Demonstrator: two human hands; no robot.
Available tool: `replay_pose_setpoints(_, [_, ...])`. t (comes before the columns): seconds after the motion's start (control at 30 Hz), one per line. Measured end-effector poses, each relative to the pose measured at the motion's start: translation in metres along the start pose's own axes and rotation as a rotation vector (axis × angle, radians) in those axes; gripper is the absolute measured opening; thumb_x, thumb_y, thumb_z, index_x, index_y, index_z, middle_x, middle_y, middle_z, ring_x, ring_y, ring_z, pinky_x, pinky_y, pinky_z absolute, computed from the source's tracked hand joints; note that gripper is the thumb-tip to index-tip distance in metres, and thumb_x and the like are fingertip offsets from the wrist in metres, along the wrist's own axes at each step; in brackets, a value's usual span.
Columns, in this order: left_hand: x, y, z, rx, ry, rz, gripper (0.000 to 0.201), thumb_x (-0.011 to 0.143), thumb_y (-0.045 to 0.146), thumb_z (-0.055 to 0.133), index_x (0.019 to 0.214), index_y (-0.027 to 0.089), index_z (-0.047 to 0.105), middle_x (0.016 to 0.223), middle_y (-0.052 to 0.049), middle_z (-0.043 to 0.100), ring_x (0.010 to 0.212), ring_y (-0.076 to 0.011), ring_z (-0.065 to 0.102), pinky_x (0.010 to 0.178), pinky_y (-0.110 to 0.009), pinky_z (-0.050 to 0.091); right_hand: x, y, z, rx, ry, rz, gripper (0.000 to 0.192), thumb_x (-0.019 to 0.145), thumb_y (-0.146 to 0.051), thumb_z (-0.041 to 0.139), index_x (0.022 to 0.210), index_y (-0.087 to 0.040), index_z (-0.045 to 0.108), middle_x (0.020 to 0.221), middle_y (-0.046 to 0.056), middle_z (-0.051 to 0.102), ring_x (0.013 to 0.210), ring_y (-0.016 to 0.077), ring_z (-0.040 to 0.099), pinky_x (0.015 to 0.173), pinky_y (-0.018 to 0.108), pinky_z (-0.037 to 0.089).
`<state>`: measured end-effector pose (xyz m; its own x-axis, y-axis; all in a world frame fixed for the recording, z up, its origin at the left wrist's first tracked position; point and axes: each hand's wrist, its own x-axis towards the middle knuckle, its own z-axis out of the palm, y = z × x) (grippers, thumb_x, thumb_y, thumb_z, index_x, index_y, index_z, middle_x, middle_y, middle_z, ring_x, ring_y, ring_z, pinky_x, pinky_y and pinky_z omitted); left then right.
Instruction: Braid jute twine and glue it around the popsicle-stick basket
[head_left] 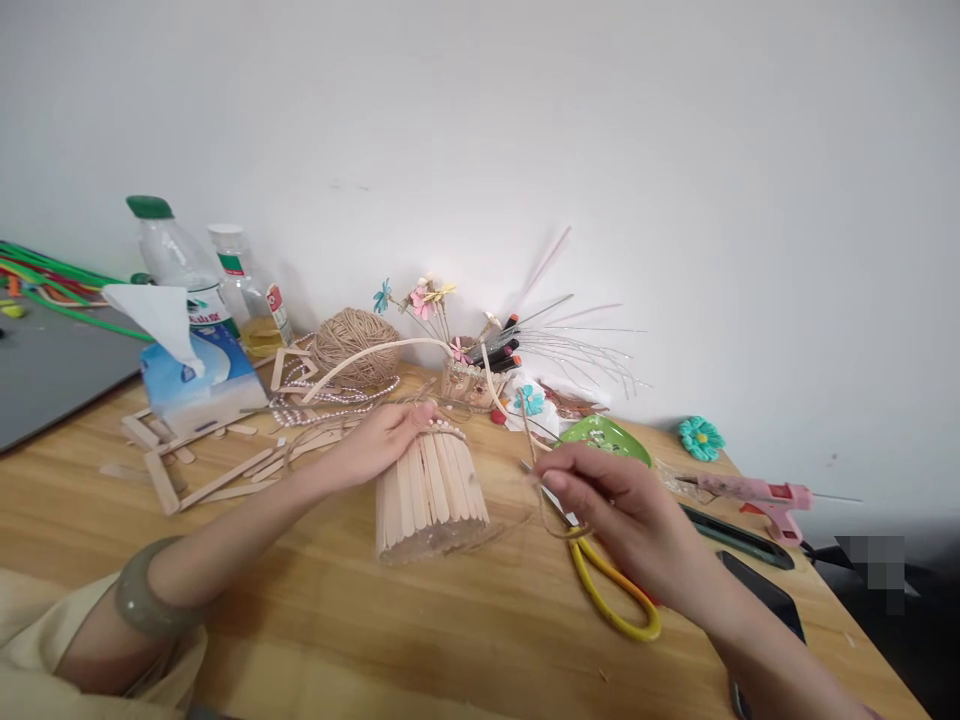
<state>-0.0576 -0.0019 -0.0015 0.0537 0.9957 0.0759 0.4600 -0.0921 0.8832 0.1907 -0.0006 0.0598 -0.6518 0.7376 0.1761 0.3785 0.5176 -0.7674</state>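
Observation:
A small basket of upright wooden craft sticks (431, 495) lies tilted on the wooden table (375, 640), with a pearl string at its rim and a long curved wooden handle (375, 352) arching up behind it. My left hand (379, 440) rests on the basket's upper left side and steadies it. My right hand (626, 515) is to the right of the basket, fingers pinched on a thin jute string (531, 440) that runs up toward the handle. Yellow-handled scissors (611, 595) lie under this hand.
A ball of jute twine (352, 340), a tissue box (191, 375), two plastic bottles (180, 262), loose craft sticks (217, 478) and pearl strings (322, 395) lie at the back left. A stick holder with paper flowers and pens (472, 375), a green dish (607, 438), a pink glue gun (757, 495) and a phone (765, 598) sit to the right.

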Motion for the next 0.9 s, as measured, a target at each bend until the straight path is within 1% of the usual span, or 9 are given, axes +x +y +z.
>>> replay_pose_setpoints(0.17, [-0.006,0.031,-0.011,-0.102,0.143,0.186,0.036,0.088,0.043,0.040,0.104,0.018,0.061,0.116,-0.007,0.060,0.115,-0.0230,0.049,0.099,-0.034,0.032,0.012,-0.027,-0.003,0.286,0.329,-0.085,0.019,0.091,-0.033,0.043,0.076,-0.023,0.049,0.058,-0.004,0.034,0.051,0.0105,0.033,0.045,0.022,0.030])
replay_pose_setpoints(0.23, [-0.010,0.055,-0.011,-0.237,-0.003,0.282,0.035,0.087,0.040,0.043,0.115,0.021,0.056,0.125,-0.005,0.056,0.119,-0.0208,0.045,0.099,-0.031,0.034,0.022,-0.046,0.000,0.424,0.389,-0.175,0.020,0.091,-0.035,0.039,0.076,-0.024,0.046,0.058,-0.004,0.026,0.049,0.0116,0.027,0.043,0.024,0.025])
replay_pose_setpoints(0.3, [-0.012,0.075,-0.009,-0.345,-0.274,0.286,0.044,0.085,0.038,0.048,0.127,0.025,0.046,0.121,-0.005,0.059,0.111,-0.0197,0.052,0.091,-0.031,0.042,0.031,-0.064,0.002,0.450,0.427,-0.177,0.028,0.093,-0.040,0.028,0.076,-0.025,0.044,0.059,-0.004,0.022,0.047,0.0124,0.024,0.043,0.026,0.024])
replay_pose_setpoints(0.37, [-0.012,0.085,-0.008,-0.340,-0.492,0.243,0.039,0.081,0.035,0.055,0.118,0.023,0.056,0.090,-0.003,0.069,0.085,-0.0179,0.062,0.076,-0.030,0.049,0.037,-0.075,-0.001,0.404,0.480,-0.143,0.036,0.094,-0.043,0.017,0.076,-0.026,0.043,0.060,-0.003,0.020,0.046,0.0127,0.022,0.044,0.028,0.023])
replay_pose_setpoints(0.43, [-0.013,0.083,-0.012,-0.316,-0.507,0.203,0.024,0.079,0.037,0.057,0.092,0.020,0.070,0.060,0.001,0.064,0.057,-0.0125,0.057,0.060,-0.026,0.048,0.038,-0.075,-0.012,0.390,0.550,-0.137,0.040,0.094,-0.043,0.014,0.074,-0.026,0.043,0.060,-0.003,0.017,0.046,0.0131,0.019,0.045,0.029,0.020])
replay_pose_setpoints(0.57, [-0.020,0.061,-0.031,-0.293,-0.283,0.080,0.020,0.077,0.038,0.060,0.079,0.022,0.073,0.043,0.005,0.050,0.042,-0.0080,0.045,0.048,-0.023,0.043,0.026,-0.051,-0.048,0.538,0.681,-0.153,0.035,0.093,-0.036,0.029,0.061,-0.026,0.041,0.057,-0.004,0.011,0.046,0.0149,0.006,0.044,0.032,0.008])
replay_pose_setpoints(0.73, [-0.027,0.040,-0.047,-0.206,-0.077,-0.107,0.019,0.071,0.035,0.065,0.060,0.020,0.070,0.050,0.001,0.060,0.047,-0.0106,0.051,0.047,-0.023,0.043,0.003,0.007,-0.094,0.522,0.702,-0.097,0.022,0.081,-0.028,0.050,0.059,-0.028,0.045,0.053,-0.004,0.013,0.047,0.0151,0.002,0.044,0.032,0.006])
replay_pose_setpoints(0.83, [-0.027,0.033,-0.048,-0.243,-0.087,-0.179,0.012,0.068,0.032,0.067,0.067,0.021,0.071,0.058,0.000,0.068,0.051,-0.0115,0.055,0.053,-0.024,0.048,-0.001,0.047,-0.111,0.379,0.704,-0.012,0.024,0.080,-0.031,0.050,0.057,-0.028,0.042,0.052,-0.005,0.015,0.043,0.0132,0.010,0.040,0.031,0.011])
replay_pose_setpoints(0.9, [-0.026,0.029,-0.047,-0.281,-0.114,-0.190,0.014,0.070,0.032,0.066,0.074,0.020,0.072,0.069,-0.002,0.072,0.057,-0.0137,0.061,0.064,-0.029,0.051,0.002,0.066,-0.114,0.125,0.664,0.198,0.023,0.079,-0.035,0.048,0.058,-0.027,0.045,0.049,-0.004,0.025,0.041,0.0136,0.028,0.040,0.031,0.024])
